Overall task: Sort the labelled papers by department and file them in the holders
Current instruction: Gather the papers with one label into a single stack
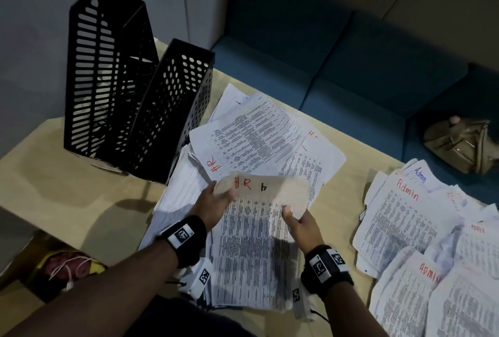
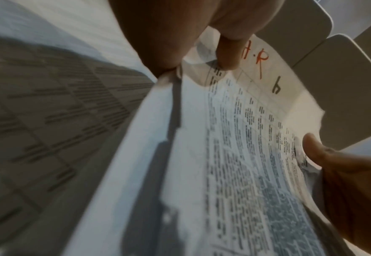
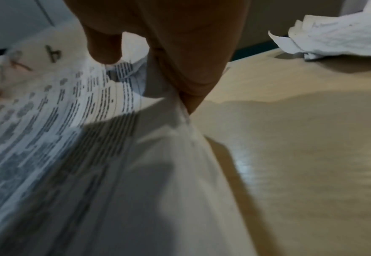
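I pinch the printed white sheet marked "HR 4" in red and black ink [image 1: 253, 231] by both side edges: my left hand [image 1: 213, 205] at its far-left corner, my right hand [image 1: 299, 224] on its right edge. Its long axis runs away from me, label end far. Beyond it lies the loose HR pile of printed sheets [image 1: 259, 134]. The two black perforated upright holders [image 1: 129, 93] stand far and left, nearer my left hand, so I judge the sheet must swing left.
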The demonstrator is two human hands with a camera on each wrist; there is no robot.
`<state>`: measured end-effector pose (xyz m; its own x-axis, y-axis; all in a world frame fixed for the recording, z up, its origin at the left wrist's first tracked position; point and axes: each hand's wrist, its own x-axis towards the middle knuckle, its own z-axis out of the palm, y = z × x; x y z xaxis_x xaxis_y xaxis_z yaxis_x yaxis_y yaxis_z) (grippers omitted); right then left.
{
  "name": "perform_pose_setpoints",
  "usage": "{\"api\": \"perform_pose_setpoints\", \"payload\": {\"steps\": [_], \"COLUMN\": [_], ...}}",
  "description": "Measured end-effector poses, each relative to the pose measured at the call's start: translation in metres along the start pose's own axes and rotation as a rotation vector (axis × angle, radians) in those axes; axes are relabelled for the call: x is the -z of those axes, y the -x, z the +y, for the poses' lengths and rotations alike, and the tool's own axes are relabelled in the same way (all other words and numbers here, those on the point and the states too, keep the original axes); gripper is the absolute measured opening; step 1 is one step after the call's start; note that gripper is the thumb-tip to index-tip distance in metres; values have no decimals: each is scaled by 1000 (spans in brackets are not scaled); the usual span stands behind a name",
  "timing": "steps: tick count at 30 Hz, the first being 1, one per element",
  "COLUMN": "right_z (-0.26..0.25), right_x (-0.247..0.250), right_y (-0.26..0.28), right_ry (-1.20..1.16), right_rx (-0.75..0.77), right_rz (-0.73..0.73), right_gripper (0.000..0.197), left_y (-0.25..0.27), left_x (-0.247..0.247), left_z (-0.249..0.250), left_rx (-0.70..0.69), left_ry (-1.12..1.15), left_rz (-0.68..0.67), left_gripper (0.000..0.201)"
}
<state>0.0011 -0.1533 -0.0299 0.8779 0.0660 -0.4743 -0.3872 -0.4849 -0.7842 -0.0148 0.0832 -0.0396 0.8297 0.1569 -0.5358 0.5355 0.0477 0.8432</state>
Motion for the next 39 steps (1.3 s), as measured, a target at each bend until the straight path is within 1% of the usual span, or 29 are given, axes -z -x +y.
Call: {"api": "perform_pose_setpoints", "payload": {"steps": [2, 3, 4, 6, 8, 9, 11, 13, 14, 16, 17, 18, 19, 20, 23, 26, 28, 29, 30, 31, 32, 34, 36, 37, 39], "right_z": [1, 2, 2, 2, 6, 9, 17, 17, 19, 20, 21, 17, 13, 10, -2, -10, -10, -9, -11, -11, -11, -14, -17, -18, -18], "right_x": [1, 2, 3, 7, 12, 16, 28, 46, 56, 77, 87, 94, 101, 108, 121, 125, 125, 125, 124, 123, 122, 121, 122, 123, 124], "right_y": [0, -1, -1, 0, 1, 1, 0, 0, 0, 1, 1, 3, 4, 6, 9, 12, 11, 11, 13, 13, 13, 15, 16, 16, 16], "right_ry": [-1, -6, -10, -37, -12, 20, 33, -31, -61, -153, -183, -193, -191, -201, -289, -361, -385, -392, -396, -409, -419, -434, -439, -439, -423], "right_rx": [35, 49, 47, 38, -15, -40, -63, -84, -106, -132, -136, -134, -126, -120, -96, -62, -69, -69, -62, -57, -55, -52, -45, -43, -55], "right_rz": [50, 75, 83, 51, -4, -1, 123, 300, 376, 493, 539, 581, 618, 663, 767, 779, 767, 764, 762, 761, 762, 774, 783, 789, 796], "right_gripper": [88, 91, 89, 70, 54, 44, 24, 15, 15, 9, 10, 15, 20, 21, 12, 11, 12, 14, 16, 17, 17, 17, 15, 14, 15], "left_y": [0, 0, 1, 4, 9, 8, 5, -1, -3, -5, -5, -6, -7, -9, -19, -23, -22, -22, -21, -18, -15, -9, -4, -4, -4], "left_x": [-2, -3, -5, -7, -10, -10, -11, -10, -10, -10, -11, -12, -13, -13, -11, -13, -15, -17, -18, -20, -22, -24, -24, -22, -17], "left_z": [4, 5, 8, 13, 20, 20, 17, 12, 10, 10, 12, 13, 14, 13, 6, 2, 2, 3, 4, 11, 17, 36, 58, 67, 81], "left_rx": [-3, -7, -18, -41, -62, -71, -74, -56, -48, -40, -24, 3, 41, 74, 153, 151, 164, 170, 156, 122, 61, -103, -223, -257, -299], "left_ry": [18, 15, 6, 7, 55, 82, 104, -8, -70, -104, -98, -92, -87, -84, -37, 97, 207, 228, 202, 115, 9, -176, -268, -286, -327], "left_rz": [-32, -40, -46, -46, -31, -12, 60, 157, 206, 317, 369, 409, 440, 461, 483, 475, 433, 405, 381, 359, 336, 320, 338, 340, 299], "left_gripper": [36, 39, 37, 30, 35, 40, 49, 55, 53, 35, 27, 25, 27, 32, 51, 63, 61, 53, 43, 34, 29, 26, 26, 28, 33]}}
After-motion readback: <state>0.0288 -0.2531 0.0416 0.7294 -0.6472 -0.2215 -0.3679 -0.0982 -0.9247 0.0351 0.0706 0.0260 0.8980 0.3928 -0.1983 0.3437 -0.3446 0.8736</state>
